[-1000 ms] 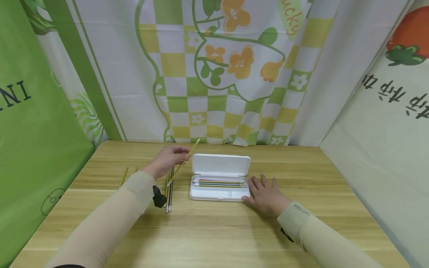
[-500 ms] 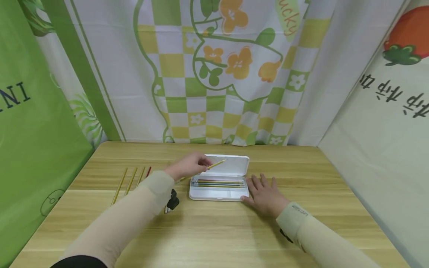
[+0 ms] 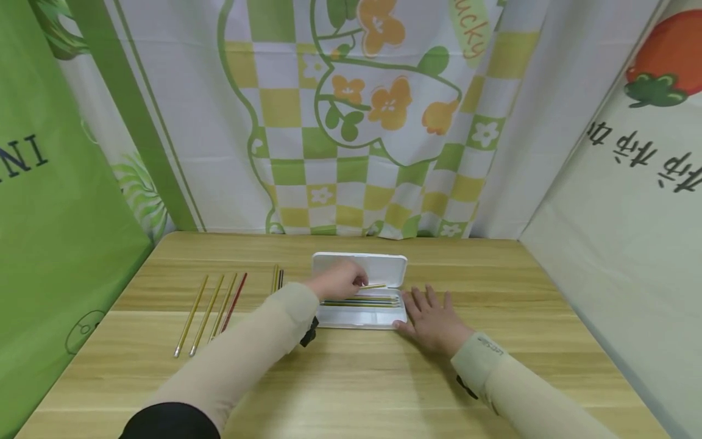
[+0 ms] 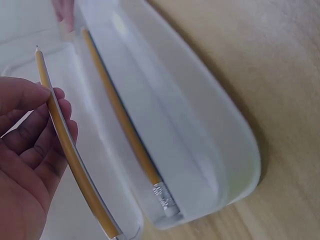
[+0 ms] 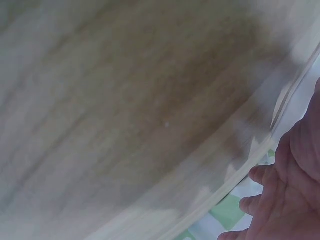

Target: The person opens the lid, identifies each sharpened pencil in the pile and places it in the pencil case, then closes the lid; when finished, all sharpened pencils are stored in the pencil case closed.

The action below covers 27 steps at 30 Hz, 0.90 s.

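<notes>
My left hand (image 3: pixel 341 280) pinches a yellow pencil (image 4: pixel 75 152) between thumb and fingers, over the back of the open white pencil case (image 3: pixel 342 318). In the left wrist view its sharpened tip points away, and the eraser end leaves the bottom of the picture. Several pencils (image 3: pixel 378 302) lie lengthwise in the case's rear part, partly covered by that hand. One yellow pencil (image 4: pixel 120 110) with a silver ferrule shows along the case wall. My right hand (image 3: pixel 437 322) rests on the table with fingers spread, thumb at the case's right front corner.
On the wooden table (image 3: pixel 373 390), yellow pencils (image 3: pixel 192 314) and a red pencil (image 3: pixel 236 299) lie in a row at the left. A yellow pencil (image 3: pixel 275 278) and a black pencil (image 3: pixel 281 278) lie nearer the case, half hidden by the left sleeve. A patterned curtain (image 3: pixel 351 164) hangs behind.
My left hand has carried the yellow pencil rightward from the table pencils to over the case, turning it from steeply slanted to nearly level. The right hand has stayed in place.
</notes>
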Motion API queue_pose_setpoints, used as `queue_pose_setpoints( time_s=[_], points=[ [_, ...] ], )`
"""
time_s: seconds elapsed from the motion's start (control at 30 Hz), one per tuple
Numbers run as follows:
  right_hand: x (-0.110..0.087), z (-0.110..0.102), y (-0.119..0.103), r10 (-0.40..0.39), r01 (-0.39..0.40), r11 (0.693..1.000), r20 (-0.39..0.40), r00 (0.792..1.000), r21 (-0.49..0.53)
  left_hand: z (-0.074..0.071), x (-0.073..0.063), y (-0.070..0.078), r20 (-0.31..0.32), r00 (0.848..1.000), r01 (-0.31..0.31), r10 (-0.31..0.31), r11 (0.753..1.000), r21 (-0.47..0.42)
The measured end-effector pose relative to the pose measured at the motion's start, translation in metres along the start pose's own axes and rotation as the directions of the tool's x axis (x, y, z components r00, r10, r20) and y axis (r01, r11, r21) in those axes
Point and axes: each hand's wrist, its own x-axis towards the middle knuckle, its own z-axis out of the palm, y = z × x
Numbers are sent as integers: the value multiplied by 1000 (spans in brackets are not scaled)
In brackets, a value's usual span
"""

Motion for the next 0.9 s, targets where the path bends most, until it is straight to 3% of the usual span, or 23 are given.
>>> queue_pose_setpoints(
  time_s=[0.17, 0.4, 0.9],
  points=[
    [1, 1, 1, -1, 1, 1000, 8, 1000, 4, 9, 3, 1, 13, 1000, 11, -12, 999, 51],
    [7, 11, 8, -5, 5, 1000, -10, 1000, -9, 14, 5, 9, 56, 996, 70, -75, 993, 91],
    [4, 9, 6, -9, 9, 1000, -21, 1000, 5, 26, 12, 13, 15, 1000, 6, -8, 988, 155]
  ],
)
